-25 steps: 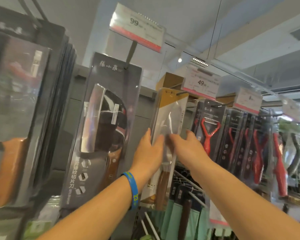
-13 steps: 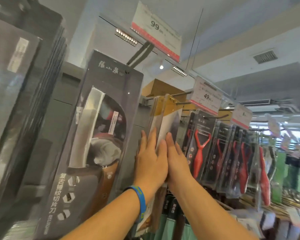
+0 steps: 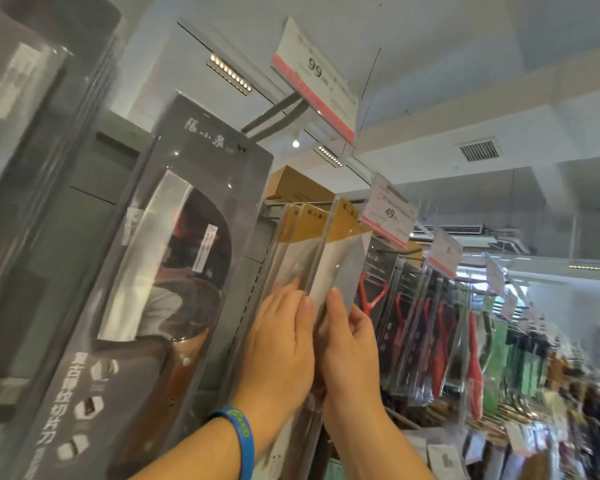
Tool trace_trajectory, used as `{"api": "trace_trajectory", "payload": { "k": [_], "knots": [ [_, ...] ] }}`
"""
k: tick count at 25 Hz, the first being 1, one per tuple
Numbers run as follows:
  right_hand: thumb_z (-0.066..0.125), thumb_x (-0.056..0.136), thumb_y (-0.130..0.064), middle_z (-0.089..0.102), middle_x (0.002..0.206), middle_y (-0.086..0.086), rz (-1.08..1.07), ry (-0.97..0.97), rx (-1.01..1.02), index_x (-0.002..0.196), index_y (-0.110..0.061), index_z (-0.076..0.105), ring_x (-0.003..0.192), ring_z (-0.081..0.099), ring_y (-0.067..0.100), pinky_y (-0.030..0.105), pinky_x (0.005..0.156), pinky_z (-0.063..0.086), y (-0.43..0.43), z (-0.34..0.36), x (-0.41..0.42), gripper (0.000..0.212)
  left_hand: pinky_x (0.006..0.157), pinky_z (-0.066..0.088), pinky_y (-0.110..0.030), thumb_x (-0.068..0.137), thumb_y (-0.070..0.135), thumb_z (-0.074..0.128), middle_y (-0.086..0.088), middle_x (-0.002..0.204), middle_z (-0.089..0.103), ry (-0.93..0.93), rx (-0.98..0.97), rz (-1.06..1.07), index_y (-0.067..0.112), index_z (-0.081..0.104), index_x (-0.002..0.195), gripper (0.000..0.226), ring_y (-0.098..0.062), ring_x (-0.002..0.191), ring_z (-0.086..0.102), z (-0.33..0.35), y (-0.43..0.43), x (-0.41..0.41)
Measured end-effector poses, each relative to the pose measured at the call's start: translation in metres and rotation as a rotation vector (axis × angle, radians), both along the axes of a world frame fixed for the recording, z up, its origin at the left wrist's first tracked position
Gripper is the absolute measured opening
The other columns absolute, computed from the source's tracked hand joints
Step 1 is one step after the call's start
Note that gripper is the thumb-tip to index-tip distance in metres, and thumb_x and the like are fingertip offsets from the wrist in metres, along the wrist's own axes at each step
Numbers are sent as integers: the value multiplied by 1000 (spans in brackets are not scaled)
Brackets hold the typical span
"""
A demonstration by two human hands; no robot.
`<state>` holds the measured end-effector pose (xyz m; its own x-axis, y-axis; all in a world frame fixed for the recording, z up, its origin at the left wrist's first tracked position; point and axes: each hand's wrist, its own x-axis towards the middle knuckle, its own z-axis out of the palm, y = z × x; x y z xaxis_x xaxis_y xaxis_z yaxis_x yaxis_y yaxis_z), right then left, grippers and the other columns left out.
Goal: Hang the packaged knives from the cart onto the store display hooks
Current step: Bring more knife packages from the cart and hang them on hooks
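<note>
- At 9 o'clock in the view, dark packs are seen hung in a stack and are touched by neither hand.
- At 8 o'clock from centre, a grey cleaver pack is hung under the 99 tag, which sits at 12 o'clock. That place is judged as stocked.
- Just right of it, a few yellow-topped knife packs are strung on a hook. The front pack appears to be threaded on the wire already, near its outer end.
- The left hand, marked by a blue wristband, is laid flat against the front pack's left side. Its fingers are straight and nothing is enclosed by them.
- The right hand is set at 3 o'clock of the left and touches it. The front pack's lower right edge is pinched between its thumb and curled fingers.
- The hanging of this pack is judged to be all but done. It has only to be squared with its row and let go.
- At 3 o'clock, red peelers are hung below the 49 tag, outside the task.
- The cart is not shown, so the number of knives left cannot be told.
</note>
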<state>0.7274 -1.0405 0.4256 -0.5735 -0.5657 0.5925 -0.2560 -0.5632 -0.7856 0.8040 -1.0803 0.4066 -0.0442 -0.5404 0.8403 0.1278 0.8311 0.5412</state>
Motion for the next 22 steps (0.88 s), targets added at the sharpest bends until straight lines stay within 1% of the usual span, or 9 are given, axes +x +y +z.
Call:
{"api": "trace_trajectory", "payload": {
  "k": [3,4,6,8,12,14,16,19,22],
  "knots": [
    [72,57,-71,75,106,0,24,-29,24,117,-26,59,96,74,18,44,91,58,-2,4,-1,77,116,34,-41,98,55,29,11,148,46,-2,20,4,34,56,109,36,-9,143,34,-1,-3,1],
    [72,55,-74,73,108,-4,25,-19,34,116,-28,57,96,73,14,41,88,58,-4,7,-3,79,119,30,-39,93,64,29,12,154,39,2,48,24,35,54,121,48,-7,145,29,-1,-6,1],
    [70,55,-80,67,112,-16,22,10,67,118,-33,53,97,67,4,30,83,52,-9,15,-7,80,122,22,-37,82,76,24,14,163,21,1,166,6,35,35,149,79,-7,150,19,1,-14,4],
    [73,57,-81,68,110,-22,43,37,125,121,-35,56,99,66,2,27,84,49,-15,19,-10,81,123,12,-33,83,76,26,16,166,8,-17,267,-102,34,16,158,87,-6,152,10,3,-19,5],
    [89,40,-74,78,107,-2,157,5,176,119,-24,70,102,74,18,46,99,54,-23,19,-11,95,119,11,-27,85,74,27,17,166,6,-20,243,-146,35,22,157,82,-2,151,8,-1,-20,3],
    [90,44,-71,78,110,2,177,1,161,120,-22,71,103,74,23,50,101,53,-23,16,-13,92,117,15,-26,94,67,29,19,165,9,-24,213,-108,41,28,154,66,-4,151,13,-4,-18,2],
    [89,54,-67,78,109,3,179,-1,135,120,-22,70,101,75,24,51,98,55,-21,13,-15,82,117,16,-26,96,63,28,19,165,10,-41,188,-70,41,28,154,62,-3,150,14,-8,-15,1],
    [91,56,-61,79,103,-2,109,-12,62,121,-24,64,94,76,19,45,87,60,-18,10,-17,79,117,12,-24,95,64,29,19,165,9,-35,196,-67,43,22,155,65,-1,151,10,-11,-16,1],
    [87,59,-66,77,99,-17,73,33,81,119,-33,62,87,75,4,26,73,58,-16,19,-20,73,114,9,-23,87,74,24,22,165,8,-21,236,-93,46,15,155,74,0,150,9,-12,-24,5]
  ]
}}
